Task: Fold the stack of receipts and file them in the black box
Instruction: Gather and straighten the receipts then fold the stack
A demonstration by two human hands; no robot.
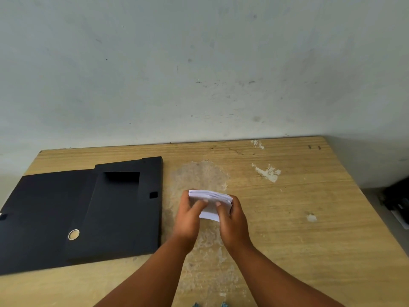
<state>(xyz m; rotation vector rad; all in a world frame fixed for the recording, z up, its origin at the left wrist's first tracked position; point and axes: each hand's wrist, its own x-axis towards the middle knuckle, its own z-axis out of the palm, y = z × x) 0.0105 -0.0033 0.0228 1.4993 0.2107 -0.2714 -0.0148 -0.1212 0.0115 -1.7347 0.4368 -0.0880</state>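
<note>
White folded receipts (210,201) sit clamped in left hand (188,214) and right hand (233,218) grips.

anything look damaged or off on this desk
The desk top is worn: a pale, rough patch sits beyond the hands, and white chips scar it toward the right. The receipts, held by both hands, and the black box look fine.
</note>
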